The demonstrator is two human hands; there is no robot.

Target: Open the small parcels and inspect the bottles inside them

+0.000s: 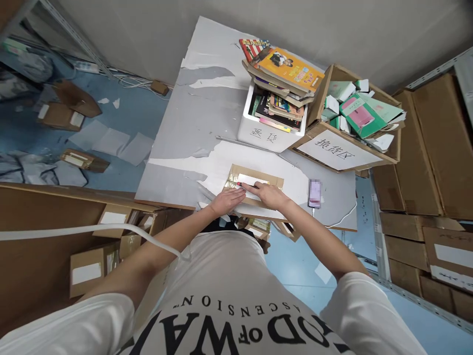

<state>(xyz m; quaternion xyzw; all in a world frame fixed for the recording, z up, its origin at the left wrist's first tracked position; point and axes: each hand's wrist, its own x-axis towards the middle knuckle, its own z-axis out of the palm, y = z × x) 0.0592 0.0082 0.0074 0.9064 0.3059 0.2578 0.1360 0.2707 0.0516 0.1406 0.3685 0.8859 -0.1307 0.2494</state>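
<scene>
A flat brown cardboard parcel (271, 178) with a white label and shiny tape lies near the table's front edge. My left hand (227, 200) rests flat on the parcel's near left side, and a small red-tipped object shows by its fingertips. My right hand (269, 194) presses on the label at the parcel's near middle, fingers pointing left. The two hands almost touch.
The grey-white table (192, 133) carries a white box of stacked books (275, 106), a cardboard box of green packets (354, 116) and a phone (315, 193) with a cable. Cardboard cartons stand on shelves to the right and under the table at left. Papers litter the blue floor.
</scene>
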